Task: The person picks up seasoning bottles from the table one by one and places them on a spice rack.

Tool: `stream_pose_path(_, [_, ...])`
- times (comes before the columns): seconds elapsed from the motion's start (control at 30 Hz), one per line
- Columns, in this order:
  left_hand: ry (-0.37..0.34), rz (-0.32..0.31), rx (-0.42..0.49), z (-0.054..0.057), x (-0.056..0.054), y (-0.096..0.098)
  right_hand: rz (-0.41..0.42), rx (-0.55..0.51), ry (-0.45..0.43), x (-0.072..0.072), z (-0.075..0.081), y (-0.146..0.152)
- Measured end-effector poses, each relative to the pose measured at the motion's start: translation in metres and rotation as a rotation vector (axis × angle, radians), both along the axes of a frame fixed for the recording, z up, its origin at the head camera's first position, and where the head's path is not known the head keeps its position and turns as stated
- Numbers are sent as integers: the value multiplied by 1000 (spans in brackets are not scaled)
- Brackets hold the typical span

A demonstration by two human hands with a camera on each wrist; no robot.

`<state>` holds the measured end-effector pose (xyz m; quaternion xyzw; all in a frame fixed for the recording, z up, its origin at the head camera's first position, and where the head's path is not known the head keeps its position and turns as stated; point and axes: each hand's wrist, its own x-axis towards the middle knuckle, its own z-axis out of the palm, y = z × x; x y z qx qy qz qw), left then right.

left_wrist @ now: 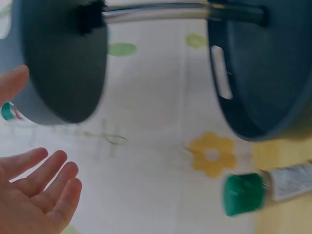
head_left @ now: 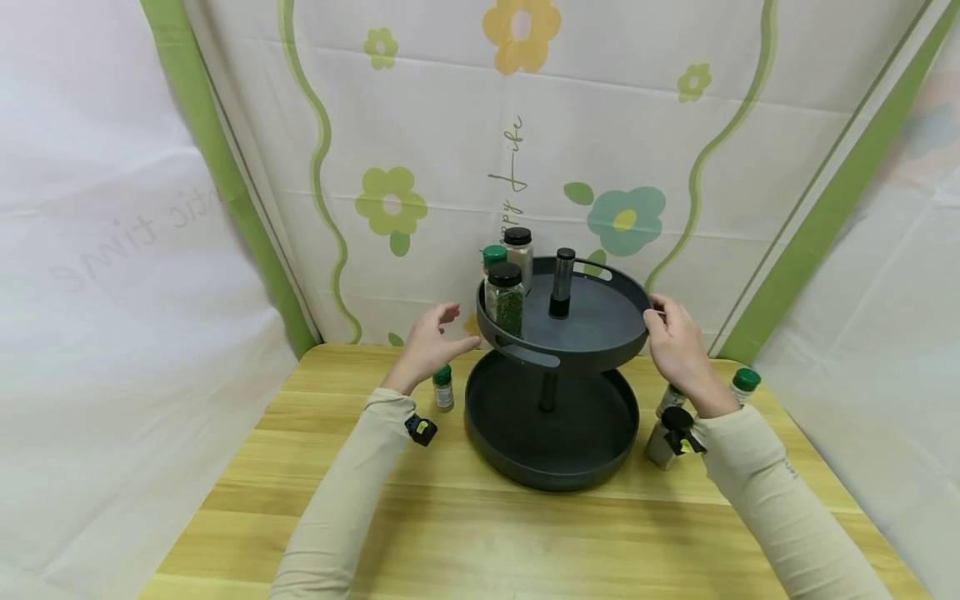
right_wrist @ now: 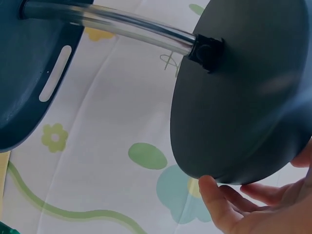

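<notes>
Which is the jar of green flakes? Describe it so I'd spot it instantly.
Find the dark two-level stand on the wooden table. At the left of its upper tray, the jar stands frontmost of three. Of these, only it pairs a black lid with green flakes.

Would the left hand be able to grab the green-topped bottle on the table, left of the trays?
Probably yes: the left hand looks empty, and the bottle stands lower down with nothing seen in between. The hand would just need lowering.

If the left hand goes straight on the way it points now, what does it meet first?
Most likely the left side of the upper tray; the left hand's thumb looks close, though depth is unclear and it may already touch.
</notes>
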<state>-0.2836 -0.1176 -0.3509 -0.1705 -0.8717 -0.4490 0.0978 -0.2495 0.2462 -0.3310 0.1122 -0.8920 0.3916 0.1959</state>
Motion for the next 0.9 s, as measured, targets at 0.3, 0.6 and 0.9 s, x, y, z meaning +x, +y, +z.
stream_pose_path(0.3, [-115,32,-50,-42,-18,-17,9,25,-10,-6,1,7])
stream_pose_path(0.6, [-169,44,-16,-78,-25,-30,20,49,-35,-12,4,11])
stream_pose_path(0.9, [-248,71,43,-110,-36,-35,22,49,-62,-14,6,14])
